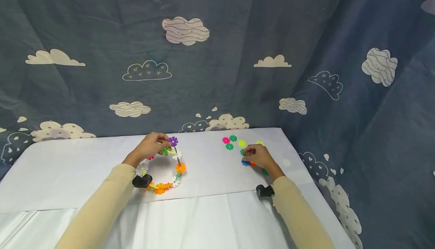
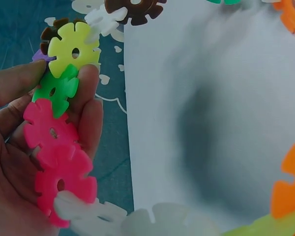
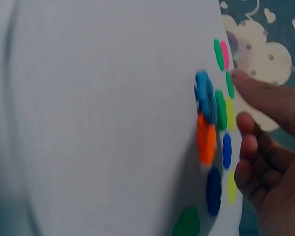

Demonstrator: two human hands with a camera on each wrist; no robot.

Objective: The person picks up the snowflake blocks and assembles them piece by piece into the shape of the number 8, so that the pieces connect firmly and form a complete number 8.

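My left hand (image 1: 153,146) grips a looped chain of notched plastic discs (image 1: 181,168) at its upper left. In the left wrist view, the thumb and fingers hold the chain at a green disc (image 2: 59,93), between a yellow disc (image 2: 69,46) and pink discs (image 2: 66,182). A purple disc (image 1: 173,141) sits at the top of the loop. Over the loose discs at the right hovers my right hand (image 1: 261,156), thumb and fingers apart with nothing seen between them. Close to it are a blue disc (image 3: 202,93) and an orange disc (image 3: 206,140); whether these two are joined I cannot tell.
Loose discs lie around the right hand, among them a pink disc (image 1: 225,140), a green disc (image 1: 229,147) and a yellow disc (image 1: 242,143). White sheeting (image 1: 207,166) covers the table. A dark cloud-patterned curtain (image 1: 221,90) hangs behind and at the right.
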